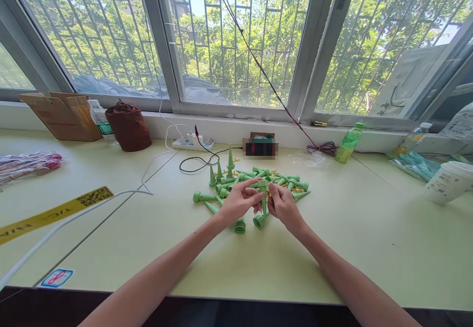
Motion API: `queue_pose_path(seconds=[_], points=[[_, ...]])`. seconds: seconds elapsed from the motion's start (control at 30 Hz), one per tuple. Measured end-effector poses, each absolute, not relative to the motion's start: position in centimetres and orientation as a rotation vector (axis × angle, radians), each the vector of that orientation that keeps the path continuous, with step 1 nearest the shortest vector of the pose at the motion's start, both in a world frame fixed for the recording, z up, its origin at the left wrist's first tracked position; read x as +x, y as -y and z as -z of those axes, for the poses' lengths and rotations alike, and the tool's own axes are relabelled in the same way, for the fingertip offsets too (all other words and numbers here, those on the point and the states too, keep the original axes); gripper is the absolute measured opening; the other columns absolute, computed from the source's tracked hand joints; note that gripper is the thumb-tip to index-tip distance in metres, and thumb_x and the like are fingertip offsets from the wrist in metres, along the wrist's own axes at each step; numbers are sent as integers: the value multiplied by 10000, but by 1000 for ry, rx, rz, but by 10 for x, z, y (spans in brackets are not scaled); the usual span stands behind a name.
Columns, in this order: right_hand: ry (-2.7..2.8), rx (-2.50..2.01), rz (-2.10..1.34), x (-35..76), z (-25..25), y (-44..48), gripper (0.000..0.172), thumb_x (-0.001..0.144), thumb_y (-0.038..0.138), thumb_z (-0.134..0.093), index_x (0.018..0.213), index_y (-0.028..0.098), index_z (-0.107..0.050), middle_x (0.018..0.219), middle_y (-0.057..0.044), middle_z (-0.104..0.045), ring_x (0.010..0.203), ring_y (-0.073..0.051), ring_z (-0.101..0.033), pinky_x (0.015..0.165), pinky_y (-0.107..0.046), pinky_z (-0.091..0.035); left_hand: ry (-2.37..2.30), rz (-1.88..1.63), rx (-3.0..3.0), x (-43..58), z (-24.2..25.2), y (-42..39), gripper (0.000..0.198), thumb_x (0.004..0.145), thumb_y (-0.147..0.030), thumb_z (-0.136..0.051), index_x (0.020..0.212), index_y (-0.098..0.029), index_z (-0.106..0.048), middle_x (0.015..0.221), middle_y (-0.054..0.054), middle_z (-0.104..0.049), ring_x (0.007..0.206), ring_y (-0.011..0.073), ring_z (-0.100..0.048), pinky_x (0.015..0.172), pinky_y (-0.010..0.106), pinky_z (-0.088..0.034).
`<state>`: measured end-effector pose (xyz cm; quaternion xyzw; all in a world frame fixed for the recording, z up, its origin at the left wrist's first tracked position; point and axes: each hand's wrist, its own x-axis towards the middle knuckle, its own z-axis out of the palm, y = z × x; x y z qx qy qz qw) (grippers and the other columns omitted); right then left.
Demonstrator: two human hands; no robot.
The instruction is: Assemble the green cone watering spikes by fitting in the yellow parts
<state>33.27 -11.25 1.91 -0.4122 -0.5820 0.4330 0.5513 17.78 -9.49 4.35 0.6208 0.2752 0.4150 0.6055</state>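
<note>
Both hands meet above a heap of green plastic plant watering spikes point(221, 188) on the table. Between the fingers of my left hand point(240, 199) is one watering spike point(263, 187), wide threaded end up and point down. My right hand point(286, 206) is closed in a pinch against this spike's right side; what its fingertips hold is hidden. Small yellow valve pieces point(237, 159) show among the heap. At its back left, several spikes stand upright, including a tall one point(230, 162). Two spikes lie in front with open ends facing me, one of them left of centre point(240, 226).
Behind the heap are a power strip point(192, 142) with cables and a small box point(260, 145). A green drink bottle point(349, 142) and paper cup point(449, 183) stand right. On the left are a brown pouch point(127, 126), a cardboard box point(62, 117) and a white cable point(148, 181).
</note>
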Motion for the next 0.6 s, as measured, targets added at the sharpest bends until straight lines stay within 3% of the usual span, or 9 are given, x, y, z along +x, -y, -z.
queue_pose_path(seconds=[0.3, 0.6], points=[[1503, -1093, -776, 336, -21, 113, 470, 945, 558, -429, 625, 217, -380, 472, 51, -385, 417, -97, -345, 411, -233, -284, -630, -912, 1322, 176, -41, 91, 765, 746, -406, -773, 1376, -107, -458, 633, -5, -613, 512, 108, -551, 491, 232, -436], [1563, -1076, -755, 333, -22, 115, 472, 923, 547, -475, 605, 202, -437, 491, 37, -437, 435, -93, -351, 421, -226, -281, -672, -822, 1210, 176, -48, 93, 626, 751, -437, -759, 1237, -121, -524, 623, 4, -599, 479, 79, -489, 428, 187, -346]])
